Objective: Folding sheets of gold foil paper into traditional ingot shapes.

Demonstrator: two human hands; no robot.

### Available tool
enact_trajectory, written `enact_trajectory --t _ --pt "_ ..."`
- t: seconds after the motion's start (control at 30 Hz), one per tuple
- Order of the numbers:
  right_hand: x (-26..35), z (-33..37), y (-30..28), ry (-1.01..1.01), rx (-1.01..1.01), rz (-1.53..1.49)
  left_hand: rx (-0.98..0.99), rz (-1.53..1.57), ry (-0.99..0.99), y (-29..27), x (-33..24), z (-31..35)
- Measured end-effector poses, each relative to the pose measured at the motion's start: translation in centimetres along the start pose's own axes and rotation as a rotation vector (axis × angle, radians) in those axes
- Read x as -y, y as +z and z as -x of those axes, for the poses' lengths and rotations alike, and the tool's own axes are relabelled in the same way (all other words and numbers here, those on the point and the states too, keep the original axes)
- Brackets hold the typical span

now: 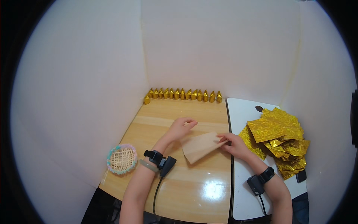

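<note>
The paper (pixel 198 148) extended leftward from the right hand (pixel 232 144), pinched at its right end. The left hand (pixel 182 127), loosely open, empty, hovered near its far-left corner.

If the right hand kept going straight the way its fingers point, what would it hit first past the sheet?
Beyond the tan sheet it holds, the right hand would probably meet the left hand; depth is unclear, so the heights may differ.
</note>
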State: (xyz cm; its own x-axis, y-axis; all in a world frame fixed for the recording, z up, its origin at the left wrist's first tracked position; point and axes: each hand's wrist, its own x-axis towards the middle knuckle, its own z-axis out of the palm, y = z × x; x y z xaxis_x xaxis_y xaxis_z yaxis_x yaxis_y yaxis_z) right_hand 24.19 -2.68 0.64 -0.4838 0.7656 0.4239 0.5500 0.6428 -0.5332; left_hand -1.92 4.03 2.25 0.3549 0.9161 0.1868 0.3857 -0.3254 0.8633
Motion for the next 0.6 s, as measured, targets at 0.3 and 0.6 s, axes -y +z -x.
enact_trajectory --t 0.3,0.6 --pt "-0.5 -0.1 0.9 0.227 -0.114 -0.004 -0.526 -0.441 0.338 0.1 1.4 1.0" --pt "-1.1 -0.4 1.0 0.311 -0.156 -0.067 -0.577 -0.023 0.284 0.4 -1.3 1.8"
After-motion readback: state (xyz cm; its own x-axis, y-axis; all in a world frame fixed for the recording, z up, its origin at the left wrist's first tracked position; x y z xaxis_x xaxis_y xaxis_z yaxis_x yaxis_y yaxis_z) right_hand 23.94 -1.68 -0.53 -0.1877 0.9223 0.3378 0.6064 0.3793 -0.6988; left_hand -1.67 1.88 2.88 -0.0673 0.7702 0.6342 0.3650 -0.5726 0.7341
